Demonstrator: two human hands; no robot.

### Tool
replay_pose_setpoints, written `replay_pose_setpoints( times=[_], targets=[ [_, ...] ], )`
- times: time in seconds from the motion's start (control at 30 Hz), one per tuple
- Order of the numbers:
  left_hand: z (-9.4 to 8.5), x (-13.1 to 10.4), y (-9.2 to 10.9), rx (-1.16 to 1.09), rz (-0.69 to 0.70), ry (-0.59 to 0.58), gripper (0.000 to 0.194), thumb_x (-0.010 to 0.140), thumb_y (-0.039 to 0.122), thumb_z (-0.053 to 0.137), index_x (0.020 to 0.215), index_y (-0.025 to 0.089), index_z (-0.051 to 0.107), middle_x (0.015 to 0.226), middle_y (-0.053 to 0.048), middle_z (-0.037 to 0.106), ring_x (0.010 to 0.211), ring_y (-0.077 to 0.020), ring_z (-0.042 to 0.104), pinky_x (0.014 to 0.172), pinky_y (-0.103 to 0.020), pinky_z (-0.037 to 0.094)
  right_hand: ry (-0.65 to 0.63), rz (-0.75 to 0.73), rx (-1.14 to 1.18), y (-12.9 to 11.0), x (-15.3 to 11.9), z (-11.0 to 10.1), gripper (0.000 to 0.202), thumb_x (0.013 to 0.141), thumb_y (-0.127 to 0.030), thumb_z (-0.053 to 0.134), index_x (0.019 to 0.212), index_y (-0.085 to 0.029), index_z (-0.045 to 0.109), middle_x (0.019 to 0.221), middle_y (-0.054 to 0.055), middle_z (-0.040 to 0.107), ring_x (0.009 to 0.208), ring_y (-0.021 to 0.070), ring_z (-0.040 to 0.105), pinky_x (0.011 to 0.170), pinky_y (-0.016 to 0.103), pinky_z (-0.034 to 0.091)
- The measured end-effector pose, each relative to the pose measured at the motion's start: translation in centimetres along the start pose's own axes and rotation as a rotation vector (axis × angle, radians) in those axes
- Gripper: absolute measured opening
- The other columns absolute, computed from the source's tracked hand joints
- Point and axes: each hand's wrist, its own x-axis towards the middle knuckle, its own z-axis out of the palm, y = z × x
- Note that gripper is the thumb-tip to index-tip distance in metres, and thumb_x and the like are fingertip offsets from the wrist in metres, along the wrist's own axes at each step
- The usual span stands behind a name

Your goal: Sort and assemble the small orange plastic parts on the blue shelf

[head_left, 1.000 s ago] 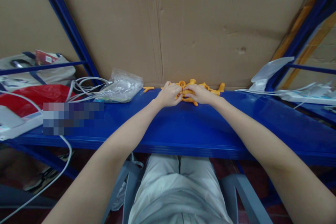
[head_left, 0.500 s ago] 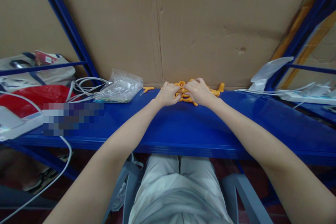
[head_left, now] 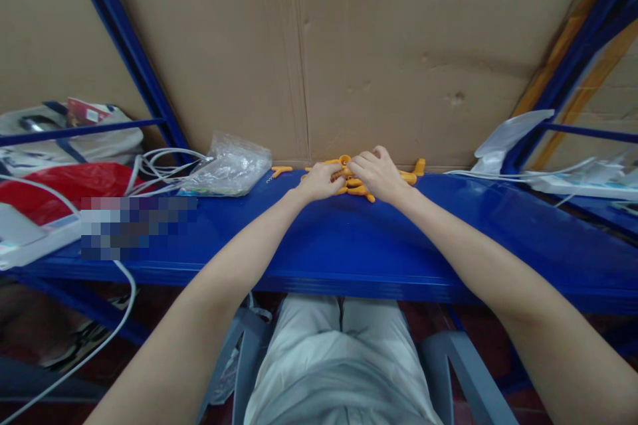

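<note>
Several orange tools and pieces lie in a cluster at the back of the blue table, under and around my hands. My left hand (head_left: 319, 180) has its fingers and thumb closed around a slim orange piece (head_left: 341, 173), whose kind I cannot make out. From the right, my right hand (head_left: 376, 174) bends its fingers onto the same piece, fingertips close to the left thumb. Just behind the fingertips is a small round orange cup-like end (head_left: 344, 159). Below the right hand lies an orange handle (head_left: 359, 191). Apart on the left sits a corkscrew (head_left: 282, 169) with an orange T-shaped handle.
A clear plastic bag (head_left: 232, 163) and white cables (head_left: 167, 159) lie left of the hands. A cardboard sheet (head_left: 349, 60) stands right behind the tools. At right are a white plastic bag (head_left: 508, 139) and a white power strip (head_left: 583, 182). Blue posts (head_left: 124, 46) frame the table (head_left: 343, 239).
The fingers of both hands have shifted slightly, and more of the slim orange piece shows between them. The corkscrew and the surrounding things have stayed put.
</note>
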Motion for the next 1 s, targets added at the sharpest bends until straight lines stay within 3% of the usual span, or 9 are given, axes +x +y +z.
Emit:
replay_pose_setpoints(
  times=[0.23,0.4,0.57,0.77,1.0],
  targets=[
    [0.0,0.5,0.0,-0.404,-0.214,-0.188,0.024,0.082,0.028,0.048,0.06,0.021,0.047,0.059,0.001,0.051,0.061,-0.0139,0.049,0.06,-0.027,0.041,-0.023,-0.042,-0.052,-0.2,0.1,0.3,0.035,0.106,-0.013,0.032,0.109,-0.02,0.066,0.103,0.012,0.072,0.098,0.0265,0.054,0.091,0.042,0.031],
    [-0.3,0.4,0.0,-0.559,-0.202,-0.247,0.028,0.081,0.031,0.046,0.055,0.02,0.049,0.054,0.001,0.047,0.056,-0.0123,0.046,0.056,-0.025,0.04,0.012,-0.054,-0.032,-0.2,0.1,0.3,0.034,0.105,-0.013,0.033,0.109,-0.022,0.065,0.107,0.011,0.072,0.1,0.0259,0.054,0.094,0.042,0.031],
    [0.1,0.2,-0.1,-0.353,-0.214,-0.25,0.029,0.082,0.029,0.05,0.054,0.02,0.049,0.054,0.001,0.049,0.054,-0.0127,0.046,0.056,-0.027,0.038,-0.052,-0.038,0.035,0.0,-0.2,0.6,0.026,0.103,-0.015,0.04,0.108,-0.018,0.065,0.104,0.013,0.071,0.097,0.0263,0.057,0.097,0.042,0.031],
    [0.2,-0.4,-0.6,0.1,-0.132,-0.213,0.022,0.084,0.032,0.057,0.067,0.02,0.062,0.068,-0.004,0.066,0.067,-0.0203,0.062,0.062,-0.03,0.041,-0.177,-0.043,0.147,0.0,-0.6,1.6,0.019,0.1,-0.023,0.055,0.114,-0.015,0.065,0.107,0.015,0.073,0.104,0.0287,0.062,0.091,0.039,0.035],
    [0.1,-0.6,-0.7,0.284,-0.039,-0.184,0.028,0.088,0.037,0.053,0.081,0.018,0.073,0.077,-0.009,0.073,0.073,-0.0242,0.068,0.069,-0.033,0.046,-0.196,0.001,0.225,-0.2,-0.7,2.0,0.023,0.101,-0.021,0.054,0.119,-0.014,0.065,0.112,0.016,0.073,0.108,0.0277,0.063,0.091,0.037,0.038]
  ],
)
